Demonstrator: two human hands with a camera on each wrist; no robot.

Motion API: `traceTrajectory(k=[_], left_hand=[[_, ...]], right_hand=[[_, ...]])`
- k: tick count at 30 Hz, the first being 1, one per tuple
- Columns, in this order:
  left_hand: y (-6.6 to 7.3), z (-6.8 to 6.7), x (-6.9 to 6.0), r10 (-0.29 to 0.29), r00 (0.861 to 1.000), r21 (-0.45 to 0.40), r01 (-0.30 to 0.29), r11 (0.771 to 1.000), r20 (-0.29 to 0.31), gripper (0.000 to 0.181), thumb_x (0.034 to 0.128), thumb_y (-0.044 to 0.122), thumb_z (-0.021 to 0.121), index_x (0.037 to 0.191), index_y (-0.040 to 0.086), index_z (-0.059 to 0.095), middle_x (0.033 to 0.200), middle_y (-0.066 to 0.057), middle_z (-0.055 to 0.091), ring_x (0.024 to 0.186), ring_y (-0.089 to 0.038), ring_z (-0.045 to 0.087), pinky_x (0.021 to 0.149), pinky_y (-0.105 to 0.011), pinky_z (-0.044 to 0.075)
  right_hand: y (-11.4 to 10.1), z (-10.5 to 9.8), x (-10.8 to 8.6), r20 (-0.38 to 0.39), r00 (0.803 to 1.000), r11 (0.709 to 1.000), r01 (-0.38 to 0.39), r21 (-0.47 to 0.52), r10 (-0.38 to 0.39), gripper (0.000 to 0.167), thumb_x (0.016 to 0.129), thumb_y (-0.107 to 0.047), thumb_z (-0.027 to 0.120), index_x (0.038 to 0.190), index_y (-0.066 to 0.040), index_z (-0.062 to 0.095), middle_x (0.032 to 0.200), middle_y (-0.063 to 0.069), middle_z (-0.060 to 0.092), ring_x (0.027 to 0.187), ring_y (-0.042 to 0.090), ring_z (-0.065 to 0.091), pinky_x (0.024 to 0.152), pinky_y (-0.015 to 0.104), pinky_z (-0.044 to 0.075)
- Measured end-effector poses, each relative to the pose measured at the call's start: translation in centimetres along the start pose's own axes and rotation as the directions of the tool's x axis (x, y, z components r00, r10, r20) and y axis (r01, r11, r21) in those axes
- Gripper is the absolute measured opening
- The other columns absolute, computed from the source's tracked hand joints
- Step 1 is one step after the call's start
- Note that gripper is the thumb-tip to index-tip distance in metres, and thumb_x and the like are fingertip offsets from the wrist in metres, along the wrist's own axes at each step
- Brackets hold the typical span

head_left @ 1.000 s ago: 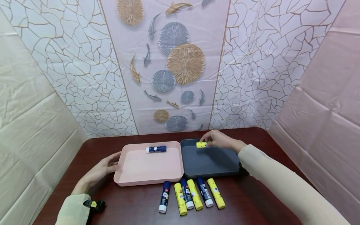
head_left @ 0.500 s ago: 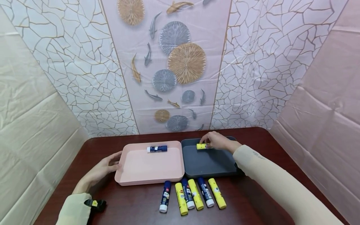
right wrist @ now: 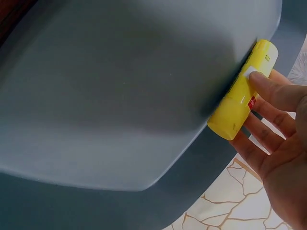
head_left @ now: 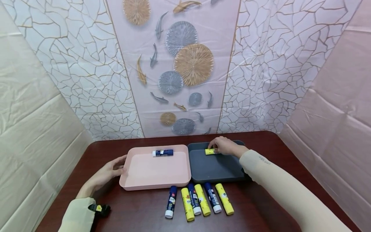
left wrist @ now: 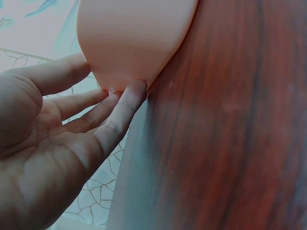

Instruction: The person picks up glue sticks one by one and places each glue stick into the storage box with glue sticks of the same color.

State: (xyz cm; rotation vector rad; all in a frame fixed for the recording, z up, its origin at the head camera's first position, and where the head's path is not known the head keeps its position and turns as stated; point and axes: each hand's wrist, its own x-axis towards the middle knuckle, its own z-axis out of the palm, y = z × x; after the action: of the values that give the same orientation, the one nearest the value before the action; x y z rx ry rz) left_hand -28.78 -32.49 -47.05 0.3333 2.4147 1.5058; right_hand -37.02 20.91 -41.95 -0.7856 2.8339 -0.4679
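My right hand (head_left: 225,146) holds a yellow glue stick (head_left: 209,151) at the back of the dark grey tray (head_left: 215,169). In the right wrist view, the thumb lies on top of that glue stick (right wrist: 235,108) and the fingers are behind it, by the tray's inner wall. My left hand (head_left: 105,175) touches the left side of the pink tray (head_left: 157,172). Its fairly straight fingers meet the tray's outer wall (left wrist: 129,45) in the left wrist view. A blue glue stick (head_left: 163,153) with a white end lies inside the pink tray near its back.
Several yellow and blue glue sticks lie in a row on the dark red table (head_left: 139,212) before the trays, among them a blue one (head_left: 171,202) at the left end and a yellow one (head_left: 224,199) at the right. A patterned cloth (head_left: 179,96) hangs behind the table.
My right hand has lowered slightly with the yellow glue stick, then shifted a little to the right in the grey tray. The left hand stays at the pink tray; the whole view drifts slightly.
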Motion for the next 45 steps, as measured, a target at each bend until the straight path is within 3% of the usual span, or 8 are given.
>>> traceTrajectory(k=[10, 23, 26, 30, 36, 45], left_hand=[[0.5, 0.2, 0.5, 0.028, 0.999, -0.002, -0.028, 1.0, 0.02, 0.076, 0.1024, 0.02, 0.067, 0.164, 0.002, 0.026, 0.164, -0.026, 0.031, 0.139, -0.045, 0.048, 0.113, -0.058, 0.038], [0.2, 0.2, 0.1, -0.006, 1.0, -0.005, 0.006, 1.0, 0.006, 0.076, 0.1027, 0.02, 0.066, 0.164, 0.004, 0.026, 0.164, -0.025, 0.032, 0.139, -0.043, 0.049, 0.114, -0.058, 0.038], [0.1, 0.1, 0.0, 0.002, 1.0, -0.007, -0.002, 1.0, 0.007, 0.075, 0.1027, 0.02, 0.066, 0.164, 0.003, 0.026, 0.164, -0.025, 0.033, 0.138, -0.042, 0.049, 0.112, -0.052, 0.041], [-0.1, 0.0, -0.2, 0.032, 0.999, -0.022, -0.031, 0.999, 0.024, 0.076, 0.103, 0.019, 0.066, 0.164, 0.001, 0.024, 0.164, -0.027, 0.03, 0.139, -0.043, 0.048, 0.105, -0.034, 0.046], [-0.1, -0.1, -0.3, 0.061, 0.997, -0.06, -0.059, 0.996, 0.04, 0.077, 0.1028, 0.018, 0.067, 0.164, -0.001, 0.023, 0.165, -0.028, 0.028, 0.141, -0.045, 0.046, 0.096, -0.02, 0.046], [0.0, -0.1, -0.2, 0.043, 0.999, -0.019, -0.043, 0.999, 0.027, 0.076, 0.1029, 0.019, 0.067, 0.164, 0.001, 0.024, 0.164, -0.026, 0.031, 0.139, -0.043, 0.048, 0.102, -0.03, 0.045]], right_hand=[[0.4, 0.1, -0.5, -0.026, 1.0, 0.999, -0.002, -0.042, 0.001, 0.029, 0.093, 0.006, 0.072, 0.119, -0.007, 0.077, 0.104, 0.008, 0.073, 0.086, 0.018, 0.064, 0.079, 0.04, 0.056], [0.1, 0.3, -0.3, -0.054, 0.999, 0.999, -0.003, -0.044, 0.0, 0.029, 0.095, 0.006, 0.07, 0.12, -0.006, 0.077, 0.104, 0.009, 0.072, 0.086, 0.019, 0.064, 0.077, 0.04, 0.056], [0.0, 0.0, -0.4, -0.054, 0.999, 0.999, -0.003, -0.048, 0.001, 0.029, 0.095, 0.006, 0.07, 0.12, -0.006, 0.077, 0.105, 0.011, 0.073, 0.089, 0.021, 0.066, 0.078, 0.04, 0.056], [0.0, -0.3, -0.6, -0.044, 0.999, 0.999, -0.013, -0.031, 0.012, 0.031, 0.095, 0.007, 0.068, 0.122, -0.006, 0.076, 0.107, 0.012, 0.072, 0.089, 0.021, 0.065, 0.077, 0.04, 0.055], [0.3, -1.1, -0.9, -0.053, 0.998, 0.999, -0.024, 0.036, 0.026, 0.032, 0.095, 0.007, 0.067, 0.124, -0.006, 0.075, 0.111, 0.014, 0.072, 0.098, 0.026, 0.067, 0.08, 0.042, 0.057], [-0.5, -2.5, -2.8, -0.098, 0.995, 0.976, 0.028, 0.214, -0.007, 0.028, 0.097, -0.001, 0.071, 0.124, -0.007, 0.075, 0.124, 0.014, 0.071, 0.102, 0.026, 0.07, 0.083, 0.042, 0.058]])
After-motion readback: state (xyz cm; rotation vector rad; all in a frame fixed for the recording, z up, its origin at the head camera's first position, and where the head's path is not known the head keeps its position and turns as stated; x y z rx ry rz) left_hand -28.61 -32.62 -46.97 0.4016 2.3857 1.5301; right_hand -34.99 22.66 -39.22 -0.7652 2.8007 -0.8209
